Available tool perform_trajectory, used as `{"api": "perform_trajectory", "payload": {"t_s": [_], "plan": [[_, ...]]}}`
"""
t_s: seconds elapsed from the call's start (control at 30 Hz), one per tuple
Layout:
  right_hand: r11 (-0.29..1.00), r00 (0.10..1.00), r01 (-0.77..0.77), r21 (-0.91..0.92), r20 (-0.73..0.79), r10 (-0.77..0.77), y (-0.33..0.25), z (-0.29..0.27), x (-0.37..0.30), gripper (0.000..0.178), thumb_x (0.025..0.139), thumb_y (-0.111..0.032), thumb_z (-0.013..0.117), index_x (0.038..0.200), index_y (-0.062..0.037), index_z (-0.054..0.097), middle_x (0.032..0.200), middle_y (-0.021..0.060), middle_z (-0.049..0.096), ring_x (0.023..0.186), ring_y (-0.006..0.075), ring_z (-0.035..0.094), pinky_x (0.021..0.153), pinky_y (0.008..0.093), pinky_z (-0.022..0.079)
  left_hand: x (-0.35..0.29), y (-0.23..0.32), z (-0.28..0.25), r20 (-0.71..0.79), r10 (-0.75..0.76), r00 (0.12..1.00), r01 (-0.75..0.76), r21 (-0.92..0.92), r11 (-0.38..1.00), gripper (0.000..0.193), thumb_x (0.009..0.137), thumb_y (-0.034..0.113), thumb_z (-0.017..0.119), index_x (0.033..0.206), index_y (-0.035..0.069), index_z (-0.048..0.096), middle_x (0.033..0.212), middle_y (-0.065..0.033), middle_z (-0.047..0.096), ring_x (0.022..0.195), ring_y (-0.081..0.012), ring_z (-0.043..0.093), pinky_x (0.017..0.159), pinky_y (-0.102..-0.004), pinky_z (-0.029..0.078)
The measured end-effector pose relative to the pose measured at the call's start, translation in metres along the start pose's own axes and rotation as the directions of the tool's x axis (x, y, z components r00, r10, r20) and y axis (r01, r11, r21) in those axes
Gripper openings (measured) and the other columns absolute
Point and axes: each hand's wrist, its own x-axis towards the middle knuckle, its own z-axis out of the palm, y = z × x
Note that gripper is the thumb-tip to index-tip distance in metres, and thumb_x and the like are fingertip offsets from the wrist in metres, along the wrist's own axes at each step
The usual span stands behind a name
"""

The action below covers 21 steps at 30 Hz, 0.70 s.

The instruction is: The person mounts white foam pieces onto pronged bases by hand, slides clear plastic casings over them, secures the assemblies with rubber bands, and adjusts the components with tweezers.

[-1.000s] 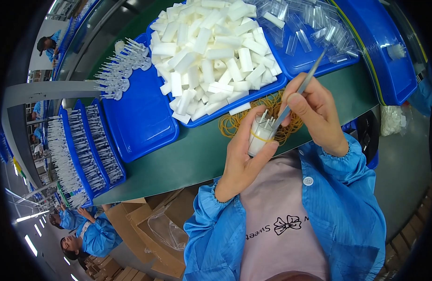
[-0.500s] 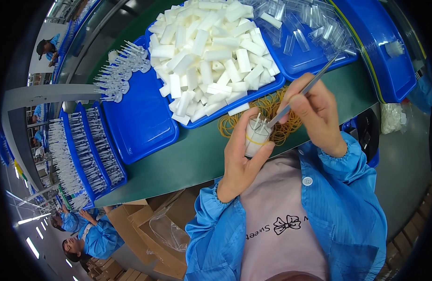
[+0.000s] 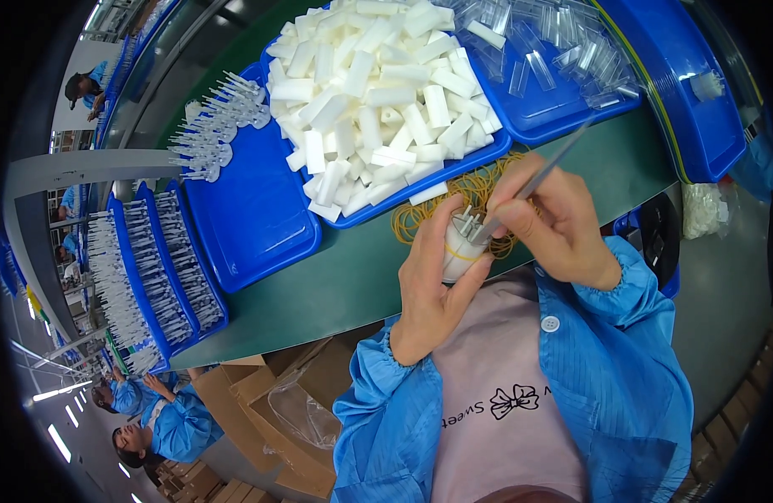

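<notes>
My left hand (image 3: 432, 281) is closed round a white cylindrical part (image 3: 460, 261) with short prongs on its top and a yellowish rubber band about its side. In my right hand (image 3: 554, 220) is a pair of metal tweezers (image 3: 544, 170), held slanted like a pen. The lower tip of the tweezers meets the pronged top of the part; exactly what it touches is too small to tell. Behind both hands lies a loose heap of yellowish rubber bands (image 3: 420, 214), partly hidden by my fingers.
Beyond the bands, a blue tray is heaped with white foam blocks (image 3: 369, 101). Clear plastic pieces (image 3: 537, 71) lie in a tray at the far right. Left stand a blue tray (image 3: 252, 222) with white pronged parts (image 3: 219, 126) and racks of thin white pieces (image 3: 156, 268). A cardboard box (image 3: 277, 402) sits below.
My right hand has moved slightly down, bringing the tweezers lower and steeper against the top of the white part. My left hand has tilted the part a little.
</notes>
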Motion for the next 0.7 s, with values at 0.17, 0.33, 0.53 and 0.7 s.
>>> {"api": "perform_trajectory", "payload": {"t_s": [0.17, 0.33, 0.53, 0.7], "plan": [[0.993, 0.988, 0.114, -0.013, -0.107, -0.115, 0.011, 0.008, -0.005, 0.007, 0.09, -0.005, 0.058, 0.091, 0.002, 0.059, 0.084, 0.0101, 0.061, 0.073, 0.0145, 0.06, 0.065, 0.0254, 0.048, 0.001, -0.014, 0.003, 0.044, -0.098, 0.994, 0.106, -0.26, 0.96, 0.064, 0.083, 0.007, 0.067, 0.139, 0.002, 0.037, 0.117, -0.0146, 0.056, 0.1, -0.0258, 0.058, 0.086, -0.0338, 0.047], [0.985, 0.913, 0.014, 0.17, -0.404, 0.057, 0.009, -0.024, -0.006, 0.008, 0.09, -0.003, 0.056, 0.093, 0.0036, 0.061, 0.089, 0.0101, 0.06, 0.08, 0.0164, 0.06, 0.071, 0.0272, 0.048, 0.005, -0.01, -0.006, 0.302, -0.221, 0.927, 0.373, -0.795, 0.478, 0.057, 0.096, 0.025, 0.05, 0.144, 0.004, 0.028, 0.106, -0.0097, 0.056, 0.085, -0.0171, 0.055, 0.077, -0.0295, 0.046], [0.47, 0.947, -0.234, -0.851, -0.31, -0.089, 0.031, -0.087, -0.04, 0.025, 0.079, 0.008, 0.057, 0.1, -0.0039, 0.064, 0.095, 0.0098, 0.057, 0.09, 0.025, 0.058, 0.075, 0.0331, 0.047, 0.006, -0.014, -0.012, 0.451, -0.187, 0.873, 0.474, -0.874, 0.104, 0.071, 0.097, 0.052, 0.034, 0.142, -0.002, 0.029, 0.109, -0.013, 0.053, 0.087, -0.0224, 0.053, 0.075, -0.0357, 0.045], [0.318, 0.945, -0.254, -0.913, -0.305, -0.12, 0.059, -0.103, -0.057, 0.036, 0.071, 0.013, 0.054, 0.101, -0.005, 0.064, 0.101, 0.012, 0.057, 0.096, 0.0295, 0.056, 0.079, 0.0353, 0.047, 0.005, -0.01, -0.007, 0.446, -0.234, 0.864, 0.492, -0.846, 0.204, 0.066, 0.097, 0.049, 0.039, 0.142, 0.002, 0.031, 0.111, -0.0113, 0.054, 0.088, -0.0204, 0.054, 0.077, -0.0334, 0.045]]}}
